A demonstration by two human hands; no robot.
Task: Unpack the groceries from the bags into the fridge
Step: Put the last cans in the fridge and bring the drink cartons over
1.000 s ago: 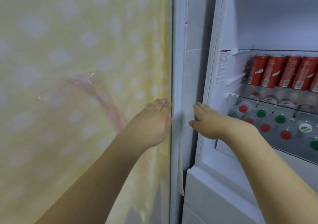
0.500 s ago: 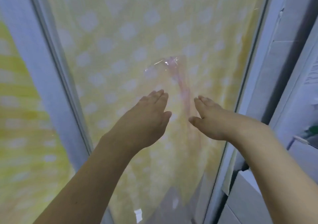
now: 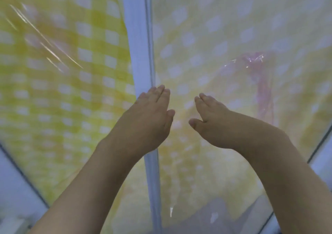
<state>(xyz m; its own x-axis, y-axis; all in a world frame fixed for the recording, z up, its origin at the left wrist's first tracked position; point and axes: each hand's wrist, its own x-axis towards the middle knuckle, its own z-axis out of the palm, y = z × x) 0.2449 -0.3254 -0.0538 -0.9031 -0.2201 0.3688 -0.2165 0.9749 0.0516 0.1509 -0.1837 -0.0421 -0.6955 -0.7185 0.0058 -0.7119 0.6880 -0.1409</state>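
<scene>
While both my palms face forward with nothing in them, my left hand [image 3: 149, 120] has its fingers straight and held side by side, the fingertips lying over the pale vertical frame strip [image 3: 138, 54]; whether they touch it I cannot tell. My right hand [image 3: 213, 124] is just beside it, fingers straight too, thumb stuck out toward the other hand, in front of the glossy panel [image 3: 224, 27] that shows a washed-out yellow pattern of white dots. I take this panel for the fridge door's shiny face, though the blur leaves me unsure. A pinkish, crinkly plastic shape [image 3: 258, 82] shows in it to the right of my right hand; it looks like a reflection, or film seen through the sheen. To the left of the strip hangs a brighter yellow checked cloth [image 3: 59, 90].

No grocery bags and no fridge shelves are in view, so the things I must unpack lie somewhere outside what I see. I judge the door to be stiff, fairly heavy and slick on its face, so flat palms will slide rather than bite; the better hold should be at its edge or along the frame, with fingers hooked round. The bags, if they are thin plastic, will be soft and floppy, and are best taken by the handles.
</scene>
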